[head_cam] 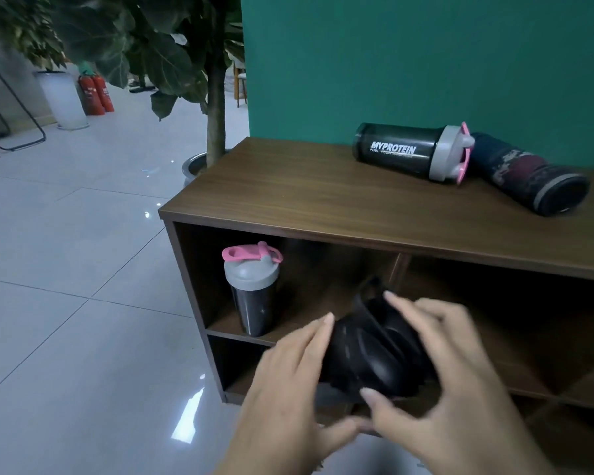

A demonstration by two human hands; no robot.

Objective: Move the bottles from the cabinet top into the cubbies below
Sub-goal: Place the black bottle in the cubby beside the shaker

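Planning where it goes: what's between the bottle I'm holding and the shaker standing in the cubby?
Nothing: the head view shows bare cubby floor between the standing shaker and the held black bottle.

A potted fiddle-leaf tree point(216, 97) stands just beside the cabinet's left end, its trunk rising from a round metal pot point(194, 166) on the glossy pale floor tiles point(83, 269). A teal wall point(426, 56) rises behind. Farther off, two red fire extinguishers point(96, 94) stand beside a white cylindrical planter point(64, 97), near a black metal frame point(11, 108).

Two bottles point(414, 150) atop cabinet point(288, 190), one point(253, 289) inside
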